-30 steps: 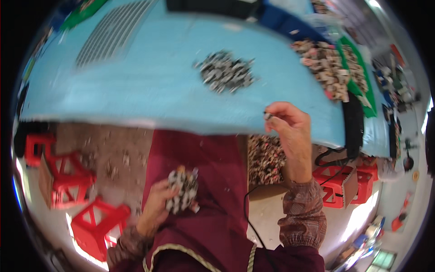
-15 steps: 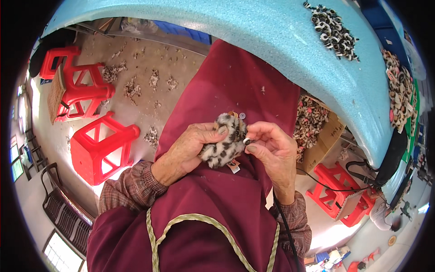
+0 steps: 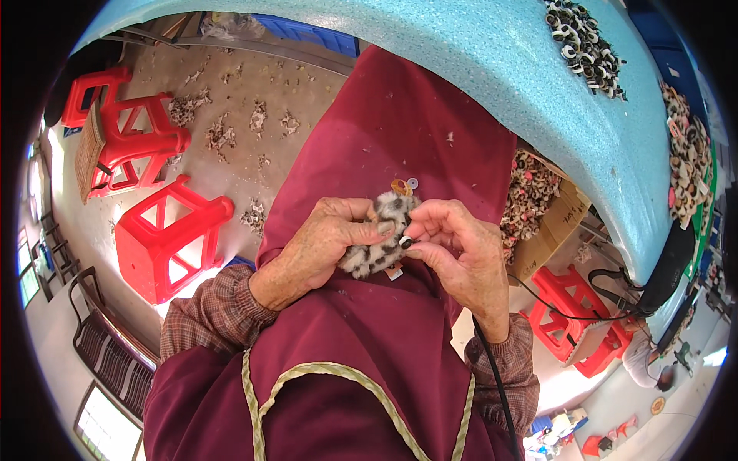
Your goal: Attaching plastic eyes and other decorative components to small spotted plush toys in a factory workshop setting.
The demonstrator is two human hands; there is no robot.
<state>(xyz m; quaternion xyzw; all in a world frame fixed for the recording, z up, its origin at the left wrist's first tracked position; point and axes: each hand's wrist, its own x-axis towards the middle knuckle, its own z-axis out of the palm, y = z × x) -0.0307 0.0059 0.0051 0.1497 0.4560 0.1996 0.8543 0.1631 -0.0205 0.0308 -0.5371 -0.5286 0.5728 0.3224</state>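
Observation:
My left hand (image 3: 332,238) is closed around a small plush piece (image 3: 370,256) of white fur with dark spots, held above the maroon apron (image 3: 400,131) on my lap. Between the thumb and fingers of my right hand (image 3: 455,244) sits a black-and-white plastic toy eye (image 3: 405,242), right against the fur. A yellow-orange ring (image 3: 399,187) shows at the plush's far end, beside a pale round washer (image 3: 413,184). A white tag (image 3: 394,271) peeks out under the plush. My right hand hides part of the fur.
A pile of toy eyes (image 3: 586,50) lies on the blue table (image 3: 492,61). A cardboard box (image 3: 555,230) of spotted plush pieces (image 3: 530,192) stands at right; more plush pieces (image 3: 689,157) lie on the table. Red stools (image 3: 157,238) and fur scraps (image 3: 221,137) are at left.
The plush has turned and become more compressed in my left hand. My right hand has shifted slightly left, bringing the toy eye up against the fur.

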